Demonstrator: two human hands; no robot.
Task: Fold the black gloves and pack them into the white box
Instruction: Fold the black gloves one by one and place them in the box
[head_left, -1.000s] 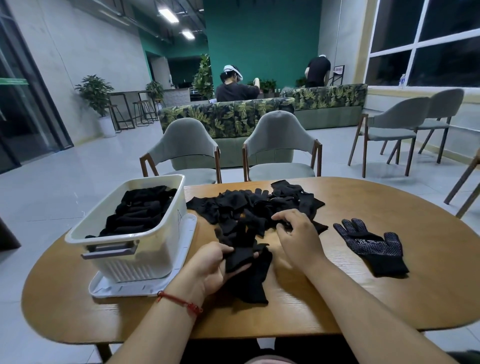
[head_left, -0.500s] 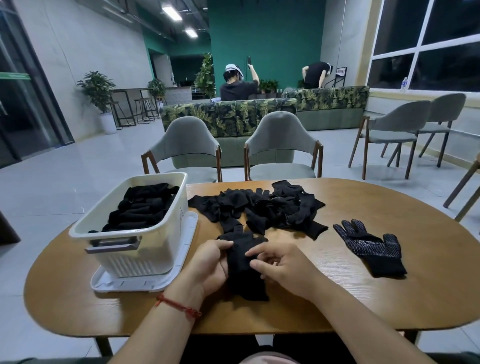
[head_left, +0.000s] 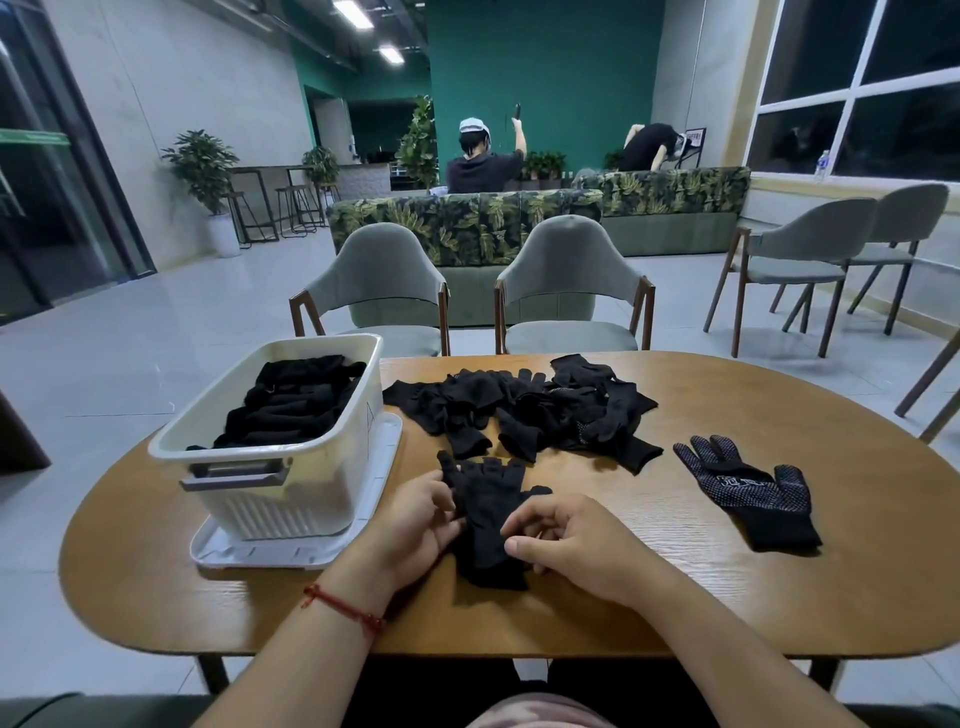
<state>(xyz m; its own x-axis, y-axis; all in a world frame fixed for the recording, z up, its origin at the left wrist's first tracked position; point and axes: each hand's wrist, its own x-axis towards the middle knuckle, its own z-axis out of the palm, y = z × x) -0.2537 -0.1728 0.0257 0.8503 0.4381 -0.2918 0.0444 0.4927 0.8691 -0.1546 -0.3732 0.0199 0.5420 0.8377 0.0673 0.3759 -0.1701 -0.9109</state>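
A black glove (head_left: 485, 512) lies flat on the wooden table (head_left: 727, 597) in front of me, fingers pointing away. My left hand (head_left: 418, 525) holds its left edge with curled fingers. My right hand (head_left: 566, 540) pinches its right side near the cuff. Behind it lies a loose pile of black gloves (head_left: 524, 405). The white box (head_left: 270, 441) stands at the left on its lid (head_left: 374, 499) and holds several folded black gloves. A single dotted black glove (head_left: 753, 491) lies spread out to the right.
Two grey chairs (head_left: 566, 291) stand at the table's far side, more chairs at the right. A leaf-patterned sofa (head_left: 467, 223) is behind them, with two people beyond it. The table's near edge runs just below my wrists.
My right hand left the pile and came back to the glove in front of me. The glove, held bunched by my left hand, now lies flat between both hands.
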